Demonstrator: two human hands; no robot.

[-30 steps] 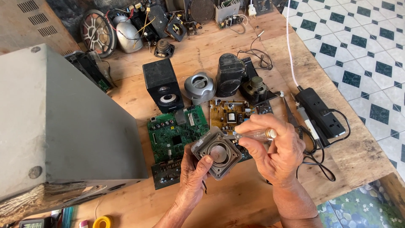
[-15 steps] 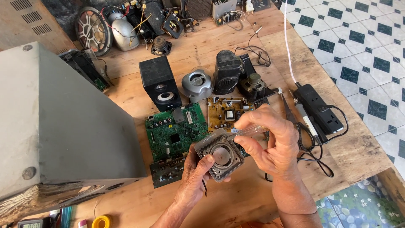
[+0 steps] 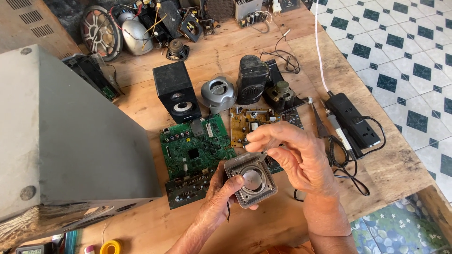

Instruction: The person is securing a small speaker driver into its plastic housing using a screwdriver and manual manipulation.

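Square speaker driver (image 3: 251, 180), grey-framed with a round pale dome in its middle, sits low of centre in the head view, held above the wooden table (image 3: 221, 51). The left hand (image 3: 217, 200) comes up from six o'clock and grips the driver from beneath, thumb laid across its near edge and fingers curled under the frame. The right hand (image 3: 294, 157) reaches in from five o'clock and hovers at the driver's upper corner, at about one o'clock of it; thumb and forefinger are pinched together on something small and thin, too small to tell what. The remaining fingers of that hand are loosely curled.

Just behind the driver, at twelve o'clock, lies a tan circuit board (image 3: 249, 121), and at ten o'clock a green circuit board (image 3: 195, 148), with a darker board strip (image 3: 188, 188) at nine o'clock. Farther back stand a black box speaker (image 3: 175, 91), a silver round speaker (image 3: 219, 93) beside it, and a black speaker housing (image 3: 252, 80). At three o'clock, near the table's edge, rests a black power strip (image 3: 353, 120) with its cable looping toward the right hand. A large grey cabinet (image 3: 66, 141) fills the nine o'clock side. At seven o'clock, on the table's near edge, lies a yellow tape roll (image 3: 111, 246).
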